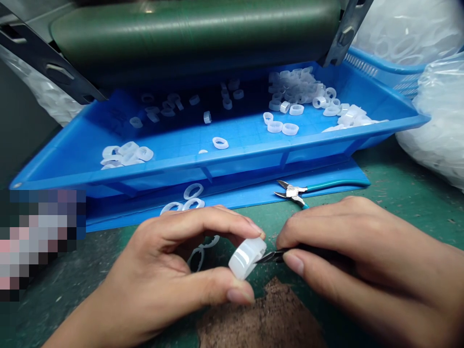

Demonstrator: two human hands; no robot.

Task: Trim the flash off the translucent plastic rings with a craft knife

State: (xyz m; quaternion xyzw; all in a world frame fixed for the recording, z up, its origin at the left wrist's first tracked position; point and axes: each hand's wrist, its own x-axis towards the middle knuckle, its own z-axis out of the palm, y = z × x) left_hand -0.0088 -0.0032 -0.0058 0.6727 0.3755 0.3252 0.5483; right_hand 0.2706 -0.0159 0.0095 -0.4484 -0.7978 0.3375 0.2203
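Now, your left hand (170, 261) pinches a translucent ring (247, 257) between thumb and fingers, while your right hand (348, 256) pinches a small knife (270, 257) against its edge.

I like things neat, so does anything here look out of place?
Yes. A few white rings lie outside the blue tray, on the blue mat in front of it, while most rings sit inside the tray.

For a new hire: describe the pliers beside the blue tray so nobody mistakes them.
Start at the blue plastic tray under the green roller. On the blue sheet below its front edge lie small side cutters. Long teal handles set them apart from the translucent rings nearby.
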